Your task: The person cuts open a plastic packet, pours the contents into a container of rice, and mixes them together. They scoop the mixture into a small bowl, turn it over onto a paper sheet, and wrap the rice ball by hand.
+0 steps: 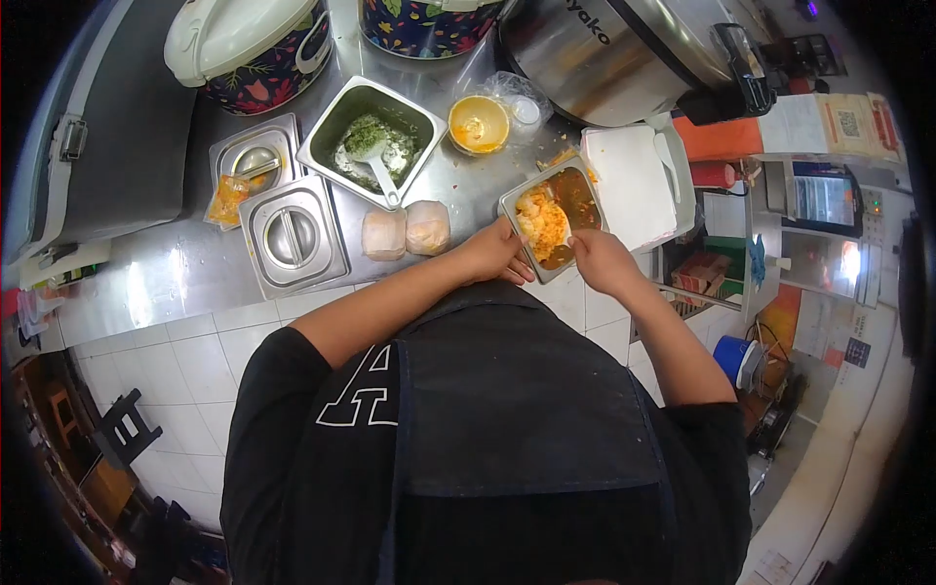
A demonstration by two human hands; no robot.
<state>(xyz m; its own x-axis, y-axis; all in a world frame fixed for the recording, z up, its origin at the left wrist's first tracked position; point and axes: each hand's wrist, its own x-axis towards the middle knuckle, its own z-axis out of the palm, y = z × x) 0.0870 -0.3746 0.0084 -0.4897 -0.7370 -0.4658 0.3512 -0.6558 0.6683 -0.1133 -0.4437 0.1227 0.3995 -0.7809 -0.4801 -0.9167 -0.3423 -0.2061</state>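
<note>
My left hand grips the near left edge of a steel food pan at the counter's front edge. The pan is tilted, with shredded orange food heaped along one side and its bottom showing on the other. My right hand is closed at the pan's near right side, on a pale spoon whose bowl is hidden in the food. To the left of my left hand lie two wrapped rolls, side by side.
A deep steel pan holds chopped greens and a white spoon. Beside it are lidded pans and a small yellow bowl. White paper lies in a box at right. Patterned pots and a large steel cooker stand behind.
</note>
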